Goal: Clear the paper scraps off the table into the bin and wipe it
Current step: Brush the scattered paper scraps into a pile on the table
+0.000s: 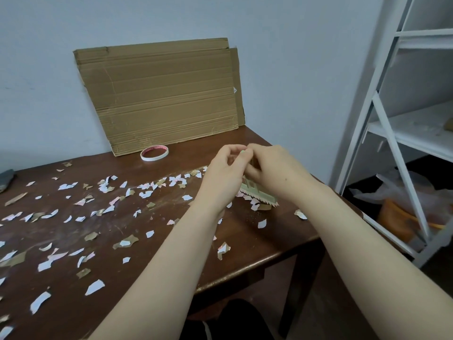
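Notably, no legible writing. Left hand (221, 176) and right hand (269, 168) fingers pinch together above paper scraps (73, 212) strewn lengthwise across table (245, 253).

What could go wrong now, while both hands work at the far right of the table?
Scraps lie close to the table edge, so a sweep of the forearms could push some onto the floor. The tape and cardboard stand in the way of wiping. The left hand and right hand hide whatever they hold.
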Demonstrator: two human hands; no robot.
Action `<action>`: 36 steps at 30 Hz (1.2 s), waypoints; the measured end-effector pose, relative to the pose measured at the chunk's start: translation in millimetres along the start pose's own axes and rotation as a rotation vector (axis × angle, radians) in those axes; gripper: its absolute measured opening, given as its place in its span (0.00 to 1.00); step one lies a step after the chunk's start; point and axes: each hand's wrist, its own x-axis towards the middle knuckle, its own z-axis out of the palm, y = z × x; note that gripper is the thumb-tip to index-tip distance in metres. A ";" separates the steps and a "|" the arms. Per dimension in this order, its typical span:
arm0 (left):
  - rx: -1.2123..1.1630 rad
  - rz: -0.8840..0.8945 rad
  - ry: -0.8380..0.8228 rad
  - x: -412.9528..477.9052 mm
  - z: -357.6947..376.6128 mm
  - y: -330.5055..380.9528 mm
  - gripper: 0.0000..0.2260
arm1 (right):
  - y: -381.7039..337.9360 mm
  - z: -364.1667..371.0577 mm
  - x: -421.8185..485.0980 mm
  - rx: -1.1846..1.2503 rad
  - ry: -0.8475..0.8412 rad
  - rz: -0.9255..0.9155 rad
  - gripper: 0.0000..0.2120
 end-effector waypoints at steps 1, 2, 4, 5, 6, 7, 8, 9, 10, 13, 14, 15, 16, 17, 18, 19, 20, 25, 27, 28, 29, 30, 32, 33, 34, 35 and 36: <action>-0.012 0.001 0.002 -0.1 0.8 0.2 0.06 | 3.6 -0.7 0.6 0.048 -0.034 -0.001 0.10; -0.027 -0.001 0.008 0.0 1.4 0.1 0.05 | 7.0 -1.6 1.7 0.084 -0.073 -0.002 0.10; -0.046 -0.004 0.020 0.3 2.2 -0.6 0.05 | 14.5 -2.0 4.6 0.143 -0.108 -0.027 0.09; -0.050 -0.003 0.023 -0.1 2.6 -0.8 0.04 | 17.9 -3.7 6.1 0.161 -0.089 -0.051 0.08; -0.053 -0.001 0.020 -0.7 3.3 -0.7 0.04 | 21.2 -7.0 7.3 0.161 -0.054 -0.072 0.07; -0.053 0.002 0.013 -1.4 3.9 -0.7 0.03 | 24.4 -11.3 8.5 0.145 -0.012 -0.080 0.06; -0.053 0.003 0.003 -2.1 5.0 -0.8 0.03 | 27.2 -16.9 8.4 0.116 0.027 -0.069 0.06; -0.055 0.001 -0.010 -3.1 6.3 -0.8 0.03 | 30.9 -23.2 7.5 0.077 0.054 -0.044 0.07; -0.059 -0.003 -0.024 -4.1 8.1 -0.8 0.04 | 34.6 -29.7 5.7 0.021 0.063 -0.010 0.08; -0.054 -0.016 -0.069 -6.9 14.9 -0.9 0.05 | 48.2 -42.0 -2.5 -0.224 0.005 0.114 0.09; -0.044 -0.022 -0.082 -7.9 17.2 -1.0 0.06 | 51.5 -43.3 -5.8 -0.296 -0.025 0.152 0.07; -0.033 -0.026 -0.090 -8.7 19.0 -1.4 0.06 | 53.3 -41.9 -8.3 -0.350 -0.061 0.179 0.06; -0.025 -0.030 -0.095 -9.3 20.3 -2.0 0.07 | 53.3 -38.8 -11.1 -0.382 -0.102 0.187 0.06; -0.021 -0.032 -0.096 -9.8 21.0 -2.8 0.07 | 51.8 -34.2 -13.4 -0.391 -0.150 0.185 0.05; -0.022 -0.035 -0.096 -10.3 21.0 -3.2 0.07 | 48.2 -28.4 -15.2 -0.375 -0.192 0.175 0.04; -0.025 -0.040 -0.095 -10.6 20.6 -3.8 0.06 | 43.2 -22.3 -17.1 -0.343 -0.221 0.160 0.03; -0.032 -0.044 -0.092 -10.7 19.7 -4.2 0.06 | 37.1 -16.4 -18.3 -0.307 -0.234 0.138 0.03; -0.096 -0.021 0.001 -12.7 7.4 -2.9 0.05 | 2.8 -3.4 -13.2 -0.074 -0.200 -0.006 0.07; -0.124 -0.006 0.079 -13.0 0.5 -1.6 0.05 | -6.7 -2.5 -8.4 0.077 -0.198 -0.036 0.08; -0.132 -0.002 0.109 -13.1 -2.4 -1.0 0.05 | -9.2 -1.7 -6.3 0.147 -0.198 -0.050 0.07; -0.130 0.000 0.129 -12.9 -4.8 -0.9 0.06 | -10.6 -1.9 -5.2 0.202 -0.191 -0.064 0.06; -0.122 0.000 0.138 -12.9 -6.3 -0.9 0.06 | -9.6 -3.1 -4.5 0.236 -0.179 -0.074 0.05; -0.096 -0.010 0.130 -13.6 -6.5 -2.6 0.07 | -4.2 -10.2 -4.8 0.249 -0.148 -0.080 0.05; -0.078 -0.017 0.119 -14.3 -5.6 -4.7 0.07 | 0.2 -15.1 -5.8 0.233 -0.139 -0.068 0.05; -0.061 -0.026 0.107 -15.4 -4.0 -5.9 0.08 | 5.9 -19.9 -6.7 0.195 -0.138 -0.048 0.06; -0.048 -0.037 0.094 -16.5 -2.5 -7.8 0.08 | 10.8 -23.9 -8.0 0.139 -0.151 -0.021 0.07; -0.041 -0.051 0.079 -18.0 -1.1 -9.3 0.09 | 15.3 -25.8 -9.2 0.079 -0.178 0.007 0.09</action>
